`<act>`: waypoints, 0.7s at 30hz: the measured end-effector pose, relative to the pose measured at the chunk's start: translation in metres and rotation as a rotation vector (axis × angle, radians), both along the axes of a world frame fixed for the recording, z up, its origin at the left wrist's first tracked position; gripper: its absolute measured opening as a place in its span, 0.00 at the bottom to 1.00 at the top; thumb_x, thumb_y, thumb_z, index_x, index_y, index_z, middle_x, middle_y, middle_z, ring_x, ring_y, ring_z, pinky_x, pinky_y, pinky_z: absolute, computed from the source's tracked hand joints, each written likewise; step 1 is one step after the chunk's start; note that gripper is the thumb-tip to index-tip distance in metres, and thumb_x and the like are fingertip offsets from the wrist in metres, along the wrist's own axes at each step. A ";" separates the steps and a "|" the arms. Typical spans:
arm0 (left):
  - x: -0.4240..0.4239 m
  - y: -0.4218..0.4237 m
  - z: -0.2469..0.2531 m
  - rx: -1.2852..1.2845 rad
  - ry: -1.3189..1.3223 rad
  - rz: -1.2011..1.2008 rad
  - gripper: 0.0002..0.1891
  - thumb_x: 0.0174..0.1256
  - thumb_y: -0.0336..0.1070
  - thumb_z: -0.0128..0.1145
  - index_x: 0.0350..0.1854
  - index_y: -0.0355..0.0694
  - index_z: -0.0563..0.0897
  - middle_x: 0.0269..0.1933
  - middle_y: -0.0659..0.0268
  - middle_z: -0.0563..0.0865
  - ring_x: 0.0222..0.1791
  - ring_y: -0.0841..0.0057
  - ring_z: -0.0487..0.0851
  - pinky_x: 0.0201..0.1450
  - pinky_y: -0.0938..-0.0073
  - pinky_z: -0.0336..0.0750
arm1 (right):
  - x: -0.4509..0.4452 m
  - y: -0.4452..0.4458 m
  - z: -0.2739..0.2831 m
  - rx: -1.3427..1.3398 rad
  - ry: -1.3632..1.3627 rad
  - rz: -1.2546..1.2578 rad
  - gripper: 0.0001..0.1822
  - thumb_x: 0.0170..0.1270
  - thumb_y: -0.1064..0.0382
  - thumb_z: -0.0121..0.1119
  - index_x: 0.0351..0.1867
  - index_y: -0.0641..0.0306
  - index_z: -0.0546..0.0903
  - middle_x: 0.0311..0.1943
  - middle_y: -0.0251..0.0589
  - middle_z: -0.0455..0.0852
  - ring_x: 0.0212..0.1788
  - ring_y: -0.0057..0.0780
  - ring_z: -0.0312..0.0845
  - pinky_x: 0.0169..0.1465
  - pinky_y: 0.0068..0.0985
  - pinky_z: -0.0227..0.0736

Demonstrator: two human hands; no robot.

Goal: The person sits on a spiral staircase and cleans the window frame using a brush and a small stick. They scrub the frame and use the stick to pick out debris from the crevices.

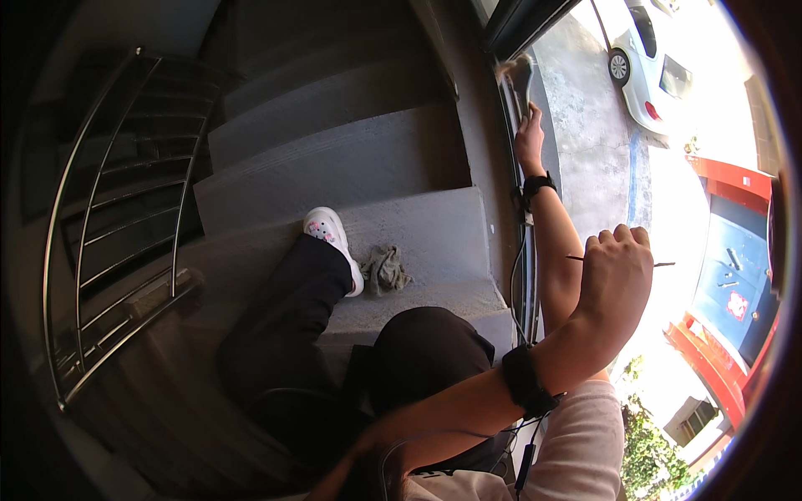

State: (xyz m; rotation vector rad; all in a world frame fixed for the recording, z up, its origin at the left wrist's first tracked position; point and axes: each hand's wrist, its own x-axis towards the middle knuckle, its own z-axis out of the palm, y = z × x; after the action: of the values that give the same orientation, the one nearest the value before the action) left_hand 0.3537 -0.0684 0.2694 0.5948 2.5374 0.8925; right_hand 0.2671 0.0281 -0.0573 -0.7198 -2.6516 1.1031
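My right hand [531,139] reaches far up along the dark window frame [510,119], holding a brush [520,78] by its handle. The brush's pale bristles are at the frame and blurred. Nearer to me, my left hand [617,275] is closed in a fist around a thin dark rod [664,264], whose two ends stick out on either side. My left forearm crosses in front of my right arm. A crumpled grey cloth [386,269] lies on a concrete step beside my white clog [326,230].
Concrete stairs [351,156] rise ahead, with a metal railing [94,206] on the left. A thin cable [515,282] runs along the frame. Outside on the right are a paved yard [583,125], a white car [645,81] and a blue door [730,269] in an orange surround.
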 end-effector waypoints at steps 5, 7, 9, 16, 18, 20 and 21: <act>0.000 0.004 0.007 0.048 0.029 0.007 0.05 0.51 0.30 0.52 0.31 0.39 0.74 0.29 0.64 0.80 0.30 0.75 0.81 0.32 0.81 0.73 | -0.008 0.020 0.010 -0.016 -0.075 -0.207 0.18 0.60 0.64 0.42 0.52 0.61 0.63 0.36 0.65 0.77 0.44 0.58 0.72 0.47 0.41 0.64; -0.003 0.002 0.002 0.029 0.040 0.010 0.06 0.50 0.30 0.52 0.32 0.39 0.75 0.28 0.65 0.80 0.31 0.75 0.82 0.32 0.81 0.74 | 0.011 0.030 0.005 0.087 -0.177 -0.161 0.16 0.60 0.64 0.42 0.50 0.61 0.65 0.35 0.64 0.77 0.41 0.58 0.72 0.44 0.43 0.65; -0.002 0.003 -0.003 0.003 0.057 0.040 0.07 0.50 0.29 0.52 0.32 0.39 0.75 0.27 0.65 0.80 0.31 0.75 0.82 0.32 0.80 0.74 | 0.032 0.040 0.013 0.112 -0.229 -0.030 0.14 0.60 0.65 0.42 0.48 0.60 0.66 0.34 0.61 0.78 0.40 0.57 0.73 0.41 0.44 0.66; 0.004 0.006 -0.002 0.035 0.051 0.009 0.10 0.45 0.28 0.55 0.33 0.37 0.75 0.27 0.65 0.80 0.30 0.75 0.82 0.30 0.80 0.75 | 0.093 0.044 0.034 0.131 -0.429 -0.034 0.12 0.61 0.64 0.40 0.46 0.60 0.67 0.33 0.59 0.78 0.38 0.57 0.73 0.37 0.45 0.66; 0.007 0.006 -0.003 0.022 0.080 -0.005 0.11 0.44 0.27 0.56 0.33 0.37 0.75 0.27 0.64 0.80 0.30 0.75 0.82 0.29 0.80 0.75 | 0.105 0.043 0.036 0.139 -0.380 -0.039 0.12 0.62 0.65 0.39 0.46 0.59 0.67 0.33 0.59 0.78 0.38 0.57 0.73 0.37 0.45 0.66; 0.008 0.003 -0.005 0.018 0.076 -0.041 0.11 0.43 0.26 0.56 0.33 0.36 0.74 0.27 0.63 0.80 0.30 0.73 0.82 0.29 0.78 0.75 | 0.115 0.038 0.032 0.128 -0.364 -0.037 0.12 0.62 0.66 0.38 0.46 0.59 0.67 0.33 0.59 0.78 0.38 0.56 0.73 0.38 0.45 0.66; 0.008 0.001 -0.007 0.013 0.065 -0.053 0.10 0.44 0.26 0.56 0.32 0.36 0.74 0.27 0.62 0.80 0.30 0.72 0.82 0.29 0.77 0.75 | 0.117 0.031 0.029 0.070 -0.365 -0.016 0.12 0.62 0.66 0.39 0.47 0.58 0.67 0.35 0.59 0.78 0.39 0.55 0.73 0.38 0.44 0.67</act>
State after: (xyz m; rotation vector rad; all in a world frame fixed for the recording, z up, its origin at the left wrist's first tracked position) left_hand 0.3614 -0.0676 0.2622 0.7025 2.5619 0.8858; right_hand 0.3840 0.0589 -0.0285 -1.0117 -2.9568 0.9451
